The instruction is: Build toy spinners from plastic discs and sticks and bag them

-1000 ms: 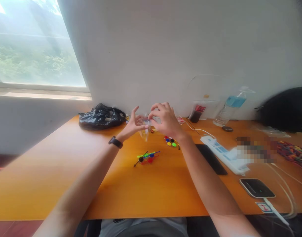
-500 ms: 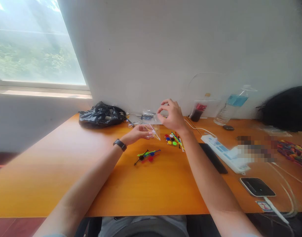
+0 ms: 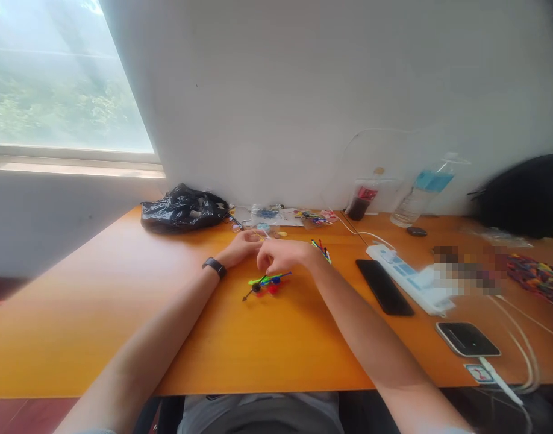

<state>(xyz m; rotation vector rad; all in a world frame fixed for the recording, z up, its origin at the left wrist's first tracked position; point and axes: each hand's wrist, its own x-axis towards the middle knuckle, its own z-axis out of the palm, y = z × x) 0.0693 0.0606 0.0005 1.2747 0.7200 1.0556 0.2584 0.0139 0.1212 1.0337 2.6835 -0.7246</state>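
Observation:
My left hand (image 3: 244, 245), a dark band on its wrist, lies low on the orange table (image 3: 123, 313) with its fingers curled; what they hold is hidden. My right hand (image 3: 283, 256) is just to its right, knuckles up and fingers pinched down at the table. Directly in front of it lies a small cluster of coloured sticks and discs (image 3: 267, 284): green, blue, red and black. A few more coloured sticks (image 3: 321, 248) poke out behind my right wrist. Small clear packets (image 3: 268, 213) lie by the wall beyond both hands.
A black plastic bag (image 3: 181, 210) sits at the back left. To the right are a black phone (image 3: 384, 286), a white power strip (image 3: 409, 277), a dark drink bottle (image 3: 362, 202), a water bottle (image 3: 421, 191), a charging device (image 3: 467, 339) and a black bag (image 3: 524, 196).
Both hands have come down from in front of the wall to the table. My right hand moved left and toward me, now covering the spot where the loose coloured discs lay.

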